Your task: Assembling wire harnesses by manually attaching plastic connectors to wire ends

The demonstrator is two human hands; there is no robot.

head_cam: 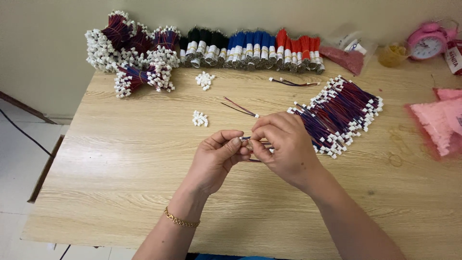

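- A thin red-and-blue wire lead (pixel 254 142) is pinched between both hands just above the bench (pixel 120 159), near its middle. The left hand (pixel 216 156) is closed on one end with thumb and forefinger; the right hand (pixel 284 147) is closed around the other part, fingers curled over it.
- Whether a white connector is already seated on the pinched end can't be told, since the fingers cover it.
- The grip is probably best kept right up near the wire tip, so the lead isn't bent when it's pushed home. Looks fiddly tbh.
- The two colours should likely be checked for order before anything is pressed in.
- A big fanned pile of finished leads (pixel 339 115) sits just to the right of the hands, nearly touching the right one, so an elbow sweep could scatter it.
- Loose white connectors (pixel 199 118) lie in a small heap on the left, with another heap (pixel 205 79) further back; a spare wire pair (pixel 240 109) lies between.
- Banded bundles (pixel 250 48) are lined up along the wall, well apart from the work.
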